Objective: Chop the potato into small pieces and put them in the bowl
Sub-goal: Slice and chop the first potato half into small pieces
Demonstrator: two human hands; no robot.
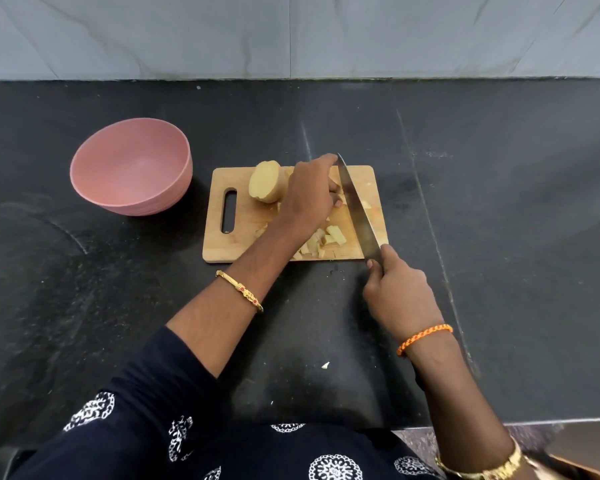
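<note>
On the dark speckled stone table (499,220), a rectangular pale wooden cutting board (238,240) with a slotted handle lies at the centre of the frame. The left hand (307,194) rests on it with fingers curled down over potato pieces; what exactly they hold is hidden. A large peeled half potato (265,181) sits just left of that hand, and small cut yellow potato pieces (326,239) lie near the board's lower edge. The right hand (400,292) grips the handle of a long steel knife (355,206), its blade slanting across the board beside the left fingers. A round pink bowl (132,166) stands left of the board.
</note>
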